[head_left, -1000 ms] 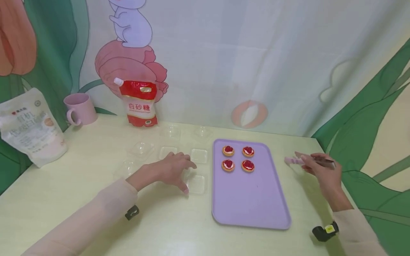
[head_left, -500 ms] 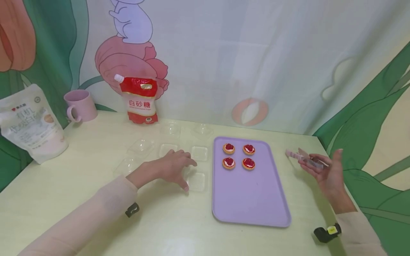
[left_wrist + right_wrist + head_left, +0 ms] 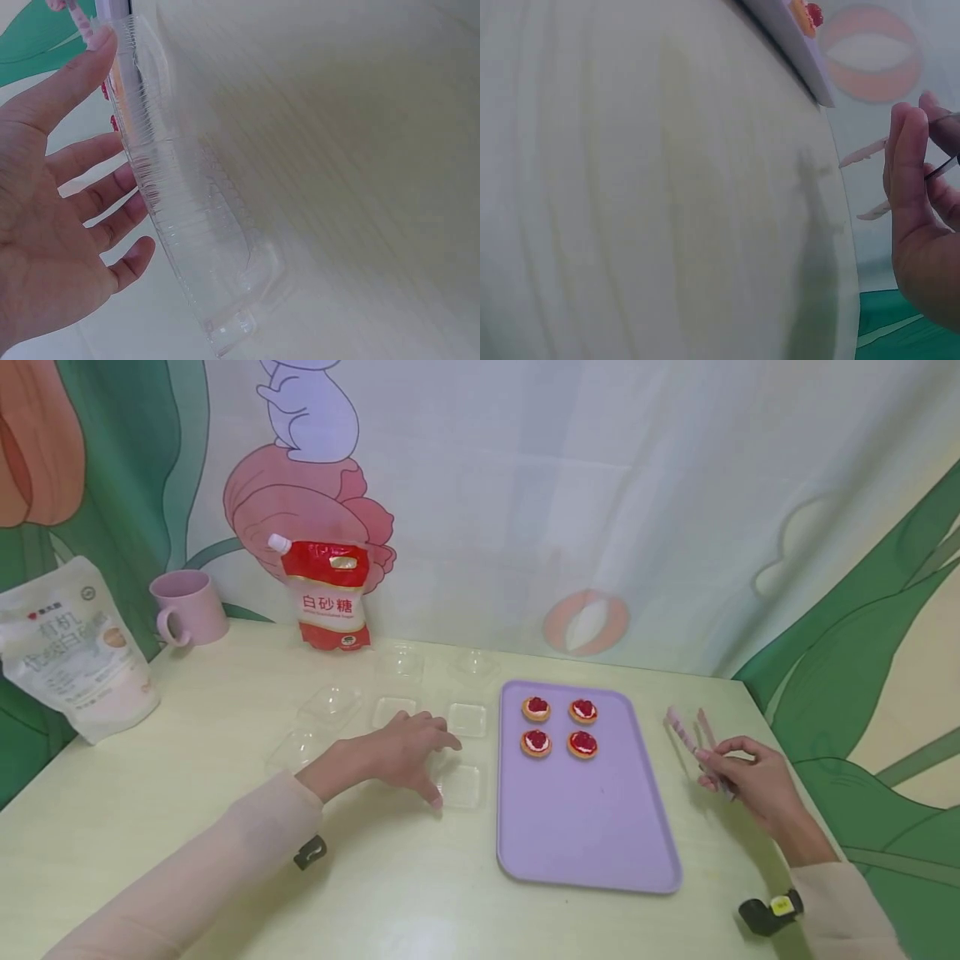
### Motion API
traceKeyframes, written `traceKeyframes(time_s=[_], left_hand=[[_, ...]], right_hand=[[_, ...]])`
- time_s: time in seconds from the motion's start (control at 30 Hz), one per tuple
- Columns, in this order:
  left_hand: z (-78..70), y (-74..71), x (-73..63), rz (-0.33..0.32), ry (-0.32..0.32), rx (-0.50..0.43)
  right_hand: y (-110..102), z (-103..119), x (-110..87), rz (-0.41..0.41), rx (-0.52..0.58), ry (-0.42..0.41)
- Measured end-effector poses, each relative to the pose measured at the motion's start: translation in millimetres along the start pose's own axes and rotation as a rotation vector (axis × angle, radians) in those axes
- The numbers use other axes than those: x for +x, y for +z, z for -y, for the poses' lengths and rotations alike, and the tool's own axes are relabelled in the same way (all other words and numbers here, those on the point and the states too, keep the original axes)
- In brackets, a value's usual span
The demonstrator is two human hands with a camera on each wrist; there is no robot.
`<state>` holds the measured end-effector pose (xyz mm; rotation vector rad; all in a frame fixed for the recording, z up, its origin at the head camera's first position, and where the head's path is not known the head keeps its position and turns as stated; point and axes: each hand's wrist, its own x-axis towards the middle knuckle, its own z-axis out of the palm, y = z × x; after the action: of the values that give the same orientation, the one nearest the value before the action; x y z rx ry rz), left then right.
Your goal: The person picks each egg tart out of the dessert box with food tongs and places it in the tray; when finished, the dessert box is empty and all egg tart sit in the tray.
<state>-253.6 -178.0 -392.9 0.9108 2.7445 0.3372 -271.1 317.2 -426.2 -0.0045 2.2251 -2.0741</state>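
My left hand (image 3: 405, 752) is spread over the near edge of a clear plastic clamshell box (image 3: 461, 787). In the left wrist view its thumb and fingertips touch the rim of the ribbed clear box (image 3: 169, 187) without curling round it. At the right, my right hand (image 3: 761, 781) holds a pair of pale pink tongs (image 3: 681, 728) between thumb and fingers. The two arms of the tongs stand apart, above the table, with nothing between them. Between the hands lies a purple tray (image 3: 585, 835), bearing several small berry tarts (image 3: 582, 744) with cream in its far half.
More clear plastic boxes (image 3: 330, 703) stand behind and left of the left hand. Along the back are a red and white sugar pouch (image 3: 330, 597), a pink mug (image 3: 191, 610) and a white pouch (image 3: 78, 652). A printed curtain (image 3: 480, 527) hangs behind the table.
The right hand has shifted its grip on the tongs, briefly opening its fingers, and the tongs now point forward with their arms spread. The left hand and the tarts have stayed put.
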Motion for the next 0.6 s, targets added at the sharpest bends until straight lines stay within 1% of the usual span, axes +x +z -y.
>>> traceKeyframes(time_s=[0.07, 0.33, 0.43, 0.53, 0.6], left_hand=[[-0.3, 0.2, 0.1, 0.001, -0.002, 0.000], [-0.6, 1.8, 0.2, 0.000, -0.009, -0.003], [-0.7, 1.5, -0.1, 0.001, -0.008, -0.005], [-0.6, 1.4, -0.2, 0.002, -0.007, -0.005], [-0.2, 1.5, -0.2, 0.002, -0.009, -0.005]], right_hand=[[0.9, -1.3, 0.0, 0.003, -0.044, 0.003], [1.6, -0.4, -2.4, -0.005, -0.162, 0.024], [0.9, 1.9, -4.4, 0.018, -0.216, 0.037], [-2.2, 3.3, -5.6, 0.051, -0.336, 0.047], [-5.5, 2.9, -5.8, 0.069, -0.467, 0.048]])
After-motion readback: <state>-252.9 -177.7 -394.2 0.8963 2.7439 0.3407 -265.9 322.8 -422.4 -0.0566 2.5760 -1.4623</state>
